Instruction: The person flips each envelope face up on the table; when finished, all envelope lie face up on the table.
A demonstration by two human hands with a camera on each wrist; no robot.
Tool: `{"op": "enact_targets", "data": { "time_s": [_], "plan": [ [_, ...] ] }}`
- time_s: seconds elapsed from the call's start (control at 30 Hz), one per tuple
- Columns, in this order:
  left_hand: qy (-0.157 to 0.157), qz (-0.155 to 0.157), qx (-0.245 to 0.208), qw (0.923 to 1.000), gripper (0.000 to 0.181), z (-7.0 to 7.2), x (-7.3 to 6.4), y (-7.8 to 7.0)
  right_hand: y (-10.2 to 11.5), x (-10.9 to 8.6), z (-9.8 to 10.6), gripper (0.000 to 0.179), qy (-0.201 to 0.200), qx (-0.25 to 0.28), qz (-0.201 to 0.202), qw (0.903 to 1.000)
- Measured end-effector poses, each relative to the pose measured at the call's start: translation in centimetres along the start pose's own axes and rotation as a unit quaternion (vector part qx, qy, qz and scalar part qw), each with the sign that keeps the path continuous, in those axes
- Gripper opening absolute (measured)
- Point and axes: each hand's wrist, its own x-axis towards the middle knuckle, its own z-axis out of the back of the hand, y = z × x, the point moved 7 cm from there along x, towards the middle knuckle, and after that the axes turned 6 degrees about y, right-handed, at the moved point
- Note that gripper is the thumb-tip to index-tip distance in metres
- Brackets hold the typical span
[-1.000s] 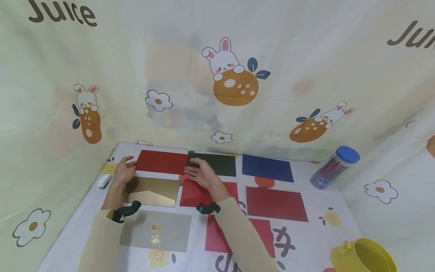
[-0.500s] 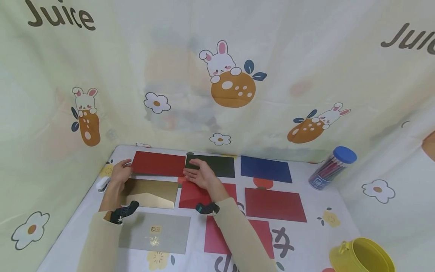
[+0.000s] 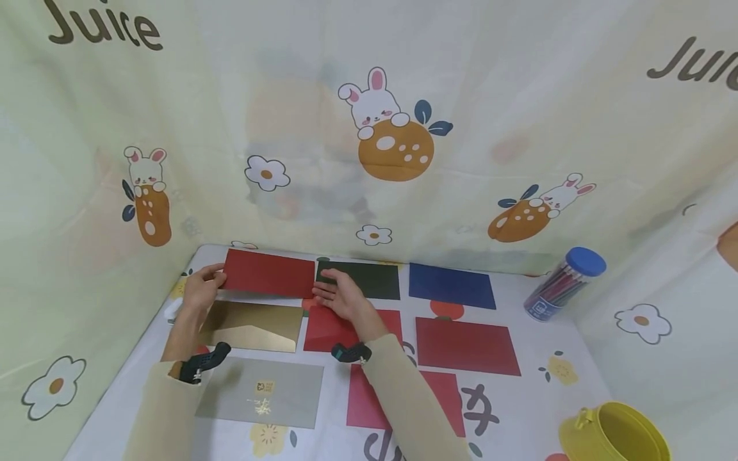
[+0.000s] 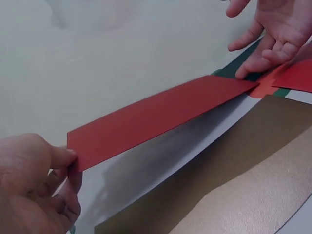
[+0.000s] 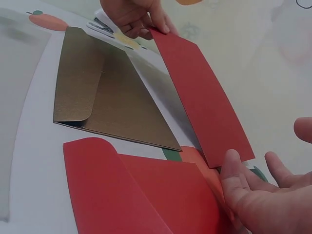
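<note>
My left hand pinches the left short edge of a red envelope between thumb and fingers. That end is raised off the table, and the left wrist view shows a shadowed gap under the envelope. Its far end slopes down toward my right hand, whose fingers are spread and relaxed. In the right wrist view the thumb of my right hand is close to the envelope's lower corner; whether they touch I cannot tell. Under the right hand lie a dark green envelope and a red flapped envelope.
A gold envelope and a grey one lie nearer me. Blue, dark red and pinkish-red envelopes lie rightward. A pencil tub, a yellow bucket and a white stapler stand around them.
My left hand has taken hold of the red envelope's left edge and lifted that end off the table. The right hand has stayed nearly in place.
</note>
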Motion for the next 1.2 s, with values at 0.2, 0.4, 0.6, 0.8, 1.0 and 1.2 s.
{"op": "enact_targets", "data": {
  "time_s": [0.2,0.4,0.6,0.8,1.0,1.2],
  "plan": [
    [0.001,-0.005,0.007,1.0000,0.045,0.1,-0.1,0.2,0.2,-0.1,0.2,0.058,-0.004,-0.017,0.004,0.9998],
    [-0.012,-0.009,0.004,0.9999,0.043,0.5,-0.5,-0.2,0.9,-0.1,-0.2,0.055,0.006,-0.035,0.020,0.9992],
    [-0.024,-0.005,0.003,0.9997,0.042,0.5,-0.5,-0.2,1.5,-0.1,-0.6,0.051,0.019,-0.035,0.037,0.9985],
    [-0.016,0.008,-0.017,0.9997,0.043,0.2,-0.5,0.0,1.5,-0.3,-0.3,0.047,0.009,-0.043,0.054,0.9976],
    [-0.016,0.006,-0.023,0.9996,0.042,0.2,-0.9,-0.4,1.6,-0.5,-0.1,0.043,-0.002,-0.048,0.058,0.9972],
    [-0.004,0.001,-0.002,1.0000,0.045,0.1,-1.0,-0.6,1.8,-0.6,-0.1,0.044,-0.011,-0.048,0.065,0.9966]
  ]
}}
